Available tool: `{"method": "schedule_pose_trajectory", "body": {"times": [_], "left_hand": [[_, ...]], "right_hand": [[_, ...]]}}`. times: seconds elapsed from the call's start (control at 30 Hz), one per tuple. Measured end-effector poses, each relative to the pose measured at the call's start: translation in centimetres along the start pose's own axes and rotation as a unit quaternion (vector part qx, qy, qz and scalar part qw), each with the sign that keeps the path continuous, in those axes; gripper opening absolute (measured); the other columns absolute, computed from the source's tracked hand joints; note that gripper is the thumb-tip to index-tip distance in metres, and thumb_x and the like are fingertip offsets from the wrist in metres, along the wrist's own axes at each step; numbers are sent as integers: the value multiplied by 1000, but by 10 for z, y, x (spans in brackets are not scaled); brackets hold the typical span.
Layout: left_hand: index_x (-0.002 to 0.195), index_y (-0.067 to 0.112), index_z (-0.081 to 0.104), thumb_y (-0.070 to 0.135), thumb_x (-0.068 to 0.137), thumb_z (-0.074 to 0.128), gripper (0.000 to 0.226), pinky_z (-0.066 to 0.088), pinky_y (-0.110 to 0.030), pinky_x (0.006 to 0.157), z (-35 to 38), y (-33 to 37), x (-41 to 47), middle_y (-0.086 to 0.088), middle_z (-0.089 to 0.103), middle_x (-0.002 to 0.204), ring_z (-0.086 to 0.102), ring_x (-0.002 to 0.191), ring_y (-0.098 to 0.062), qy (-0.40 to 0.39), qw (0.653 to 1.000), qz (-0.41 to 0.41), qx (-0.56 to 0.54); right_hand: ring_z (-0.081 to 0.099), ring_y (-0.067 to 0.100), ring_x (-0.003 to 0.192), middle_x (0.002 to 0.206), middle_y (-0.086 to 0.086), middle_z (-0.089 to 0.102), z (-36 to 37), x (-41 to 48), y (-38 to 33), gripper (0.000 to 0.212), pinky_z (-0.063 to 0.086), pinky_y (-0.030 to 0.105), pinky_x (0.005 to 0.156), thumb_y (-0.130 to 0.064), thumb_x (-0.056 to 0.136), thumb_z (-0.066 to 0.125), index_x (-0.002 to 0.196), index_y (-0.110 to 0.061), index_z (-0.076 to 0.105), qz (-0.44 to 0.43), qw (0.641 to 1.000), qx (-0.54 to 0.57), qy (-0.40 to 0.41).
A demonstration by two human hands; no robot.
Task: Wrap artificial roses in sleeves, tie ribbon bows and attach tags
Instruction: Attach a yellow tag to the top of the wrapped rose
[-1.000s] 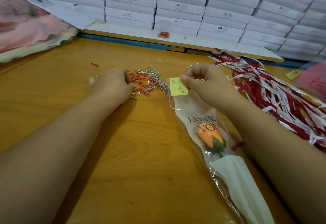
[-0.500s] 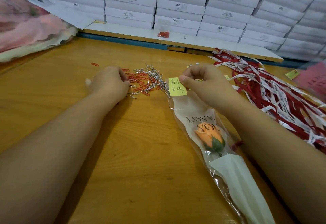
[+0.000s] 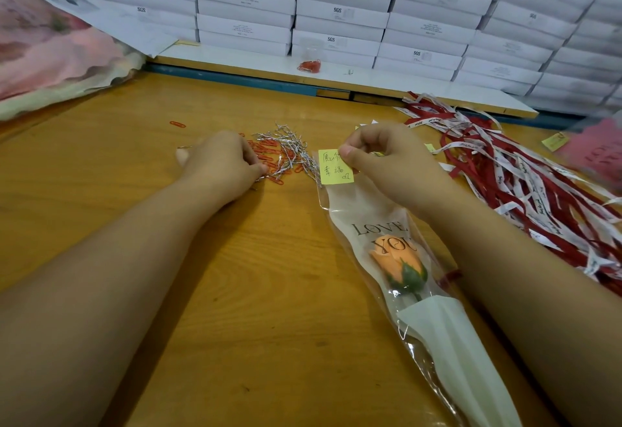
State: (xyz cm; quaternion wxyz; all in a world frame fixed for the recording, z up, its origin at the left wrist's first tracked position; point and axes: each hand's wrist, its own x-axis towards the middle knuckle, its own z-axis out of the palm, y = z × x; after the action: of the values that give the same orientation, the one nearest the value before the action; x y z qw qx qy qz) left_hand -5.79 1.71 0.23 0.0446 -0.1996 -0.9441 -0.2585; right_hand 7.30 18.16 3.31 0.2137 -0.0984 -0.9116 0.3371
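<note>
A person's right hand [image 3: 383, 160] pinches a yellow tag [image 3: 333, 169] against the open top of a clear sleeve [image 3: 356, 204]. The left hand [image 3: 223, 160] is curled over a heap of red paper clips [image 3: 269, 159] near the middle of the wooden surface [image 3: 134, 164]. Whether its fingers have a clip cannot be told. The sleeve, printed "LOVE YOU", runs from the middle toward the near right corner with an orange rose [image 3: 397, 265] inside it, bloom toward the far edge.

The risks look small but real. The tag is held only by thumb and finger, so it could slide or skew on the slick film before a clip goes on. The clips lie tangled with silver twist ties [image 3: 296, 147], so a one-handed pick may lift several, or a tie along with a clip. A clip pushed on hard could also crease or tear the film.

By count there is one rose, one sleeve and one tag in the hand. A second yellow slip [image 3: 553, 140] lies toward the far right corner, and one stray clip [image 3: 177, 124] lies apart from the heap, to its left. The clips, the ties and the red and white ribbons [image 3: 538, 187] along the right edge are too many to count. No bow is visible on the sleeve.
</note>
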Motion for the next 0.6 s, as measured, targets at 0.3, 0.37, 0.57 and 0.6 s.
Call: {"method": "schedule_pose_trajectory", "body": {"times": [0.3, 0.37, 0.57, 0.6], "left_hand": [[86, 22, 59, 33, 93, 58, 13, 43, -24, 63, -8, 18, -15, 8, 68, 74, 60, 71, -2, 84, 949, 68, -295], [83, 23, 61, 34, 92, 58, 15, 44, -22, 67, -9, 29, -25, 10, 68, 70, 60, 67, 2, 42, 921, 82, -379], [85, 21, 66, 34, 89, 61, 14, 53, -21, 71, -6, 43, -40, -1, 68, 87, 65, 85, -15, -81, 897, 156, -405], [84, 20, 66, 34, 88, 62, 15, 54, -23, 72, -5, 43, -41, -2, 69, 88, 65, 86, -17, -87, 900, 167, -392]], "right_hand": [[63, 10, 82, 81, -3, 68, -1, 0, -2, 17, 49, 27, 78, -26, 93, 59, 81, -18, 67, -5, 1000, -3, -7], [63, 14, 84, 81, -2, 67, -1, -1, -3, 17, 50, 29, 78, -26, 93, 59, 79, -20, 66, -10, 1000, -5, -9], [64, 19, 83, 81, 4, 68, -3, -3, -8, 16, 52, 38, 80, -24, 93, 59, 79, -22, 65, -40, 999, -2, -17], [63, 18, 81, 78, 2, 67, -2, -3, -9, 15, 52, 37, 79, -23, 93, 59, 78, -23, 65, -44, 999, 1, -19]]}}
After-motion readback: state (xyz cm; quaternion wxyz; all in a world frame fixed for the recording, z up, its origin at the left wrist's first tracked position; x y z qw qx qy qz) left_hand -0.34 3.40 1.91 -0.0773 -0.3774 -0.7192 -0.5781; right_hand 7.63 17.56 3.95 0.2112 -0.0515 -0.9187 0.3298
